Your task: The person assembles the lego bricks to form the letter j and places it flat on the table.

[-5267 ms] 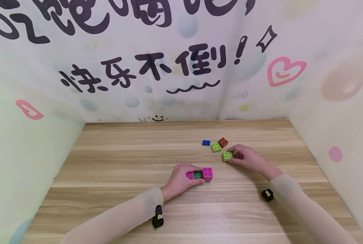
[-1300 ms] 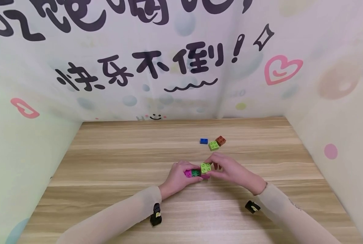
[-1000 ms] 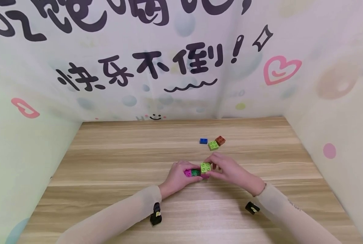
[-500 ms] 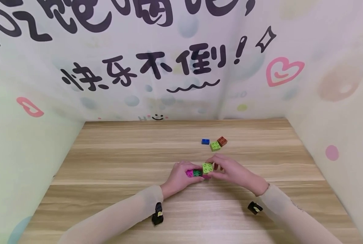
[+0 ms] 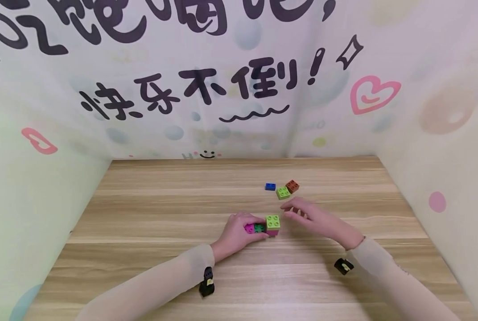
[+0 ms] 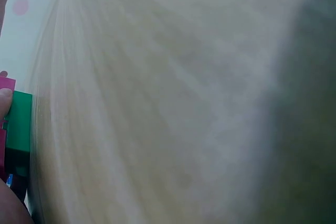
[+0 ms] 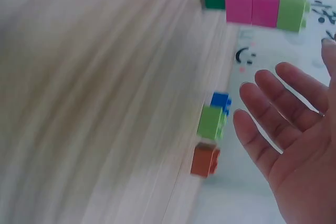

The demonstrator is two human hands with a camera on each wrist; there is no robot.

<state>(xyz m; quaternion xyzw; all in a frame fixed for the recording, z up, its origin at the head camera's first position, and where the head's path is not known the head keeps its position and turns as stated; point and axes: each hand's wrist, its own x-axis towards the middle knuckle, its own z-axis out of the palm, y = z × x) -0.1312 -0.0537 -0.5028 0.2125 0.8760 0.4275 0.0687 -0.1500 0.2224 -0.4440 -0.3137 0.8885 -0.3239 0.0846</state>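
Note:
My left hand (image 5: pixel 236 234) holds a joined build of toy building bricks on the table, thumb and fingers on either side. A dark green brick (image 5: pixel 259 228) shows between its fingers, beside a pink brick (image 5: pixel 249 228). At the build's right end, a lime green brick (image 5: pixel 273 221) sits on top of a pink stack (image 5: pixel 272 232). Seen from the right wrist, that stack is two pink bricks (image 7: pixel 252 3) with the lime brick (image 7: pixel 290 6) at its end. Just right of the build, my right hand (image 5: pixel 319 219) is off the bricks, fingers loosely spread, holding nothing.
Behind the hands lie a small blue brick (image 5: pixel 270 187), a second lime green brick (image 5: pixel 283 192) and a reddish-brown brick (image 5: pixel 292 186), the last two close together. The wood-grain table (image 5: pixel 162 196) meets a printed white backdrop (image 5: pixel 150 138) at its far edge.
My right hand brought the lime green brick from the right onto the pink stack, pressed there, then let go and drew back right. The left hand kept its hold on the build.

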